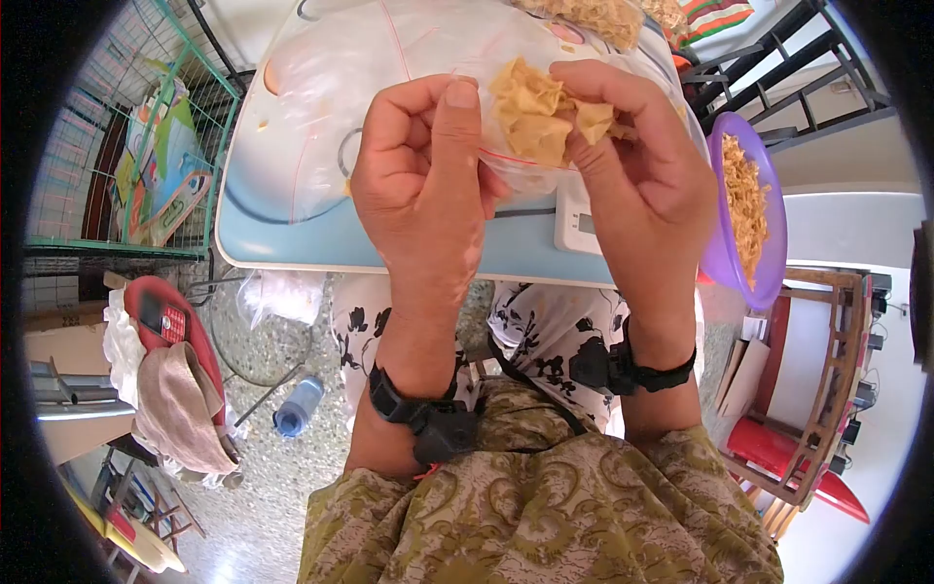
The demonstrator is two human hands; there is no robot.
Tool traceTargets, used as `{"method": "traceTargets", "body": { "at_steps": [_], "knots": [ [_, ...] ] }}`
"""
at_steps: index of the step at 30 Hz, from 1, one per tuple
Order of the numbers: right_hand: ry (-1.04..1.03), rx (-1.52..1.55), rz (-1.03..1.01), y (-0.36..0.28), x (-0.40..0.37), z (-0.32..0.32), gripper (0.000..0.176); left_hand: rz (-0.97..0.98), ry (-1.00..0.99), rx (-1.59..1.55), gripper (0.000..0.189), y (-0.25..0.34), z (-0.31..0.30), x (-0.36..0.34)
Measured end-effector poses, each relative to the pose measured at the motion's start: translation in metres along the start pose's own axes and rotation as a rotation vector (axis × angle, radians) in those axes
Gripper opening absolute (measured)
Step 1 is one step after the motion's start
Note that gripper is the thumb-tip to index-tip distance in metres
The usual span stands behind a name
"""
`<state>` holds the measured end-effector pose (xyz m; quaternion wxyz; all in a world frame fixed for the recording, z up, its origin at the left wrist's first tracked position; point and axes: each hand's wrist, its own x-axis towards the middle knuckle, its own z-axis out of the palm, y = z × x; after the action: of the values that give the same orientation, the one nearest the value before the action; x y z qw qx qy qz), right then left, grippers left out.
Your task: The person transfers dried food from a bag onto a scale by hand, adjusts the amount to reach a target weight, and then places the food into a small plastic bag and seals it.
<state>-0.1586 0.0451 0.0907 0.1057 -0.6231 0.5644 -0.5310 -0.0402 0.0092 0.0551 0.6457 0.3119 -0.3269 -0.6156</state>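
My left hand (420,161) pinches the edge of a clear zip bag (530,178) with a red seal line, its thumb pressed against the fingers. Crinkled yellow fried chips (530,109) are gripped by my right hand (650,161), over the bag's mouth. Below the right hand, partly covered by it, is a white digital scale (574,222) with a small display. More clear zip bags (331,117) lie spread across the tabletop on the left.
The blue and white table (263,238) is in front of me. To the right, a purple basin (775,234) holds many chips. Filled bags (593,18) lie at the far edge. A red chair (199,365) with a cloth and phone, and a blue bottle (299,406), are at lower left.
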Motion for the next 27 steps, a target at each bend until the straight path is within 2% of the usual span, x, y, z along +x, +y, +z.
{"method": "traceTargets", "body": {
  "at_steps": [2,8,18,23,27],
  "knots": [
    [-0.041,-0.088,-0.120,0.001,0.000,0.003,0.028,0.003,0.004,0.006,0.019,0.001,-0.002,0.001],
    [-0.107,-0.226,-0.209,-0.003,0.001,0.004,0.029,0.010,-0.003,-0.038,0.018,0.001,-0.004,0.002],
    [-0.291,-0.304,-0.140,-0.012,0.002,0.001,0.031,0.023,0.042,0.051,0.015,-0.001,-0.005,0.002],
    [-0.361,-0.337,-0.258,-0.011,0.008,-0.005,0.027,0.037,0.033,0.015,0.013,-0.007,-0.006,0.003],
    [-0.419,-0.332,-0.257,-0.009,0.010,-0.011,0.027,0.106,0.033,0.039,0.011,-0.011,-0.005,0.003]
  ]
}}
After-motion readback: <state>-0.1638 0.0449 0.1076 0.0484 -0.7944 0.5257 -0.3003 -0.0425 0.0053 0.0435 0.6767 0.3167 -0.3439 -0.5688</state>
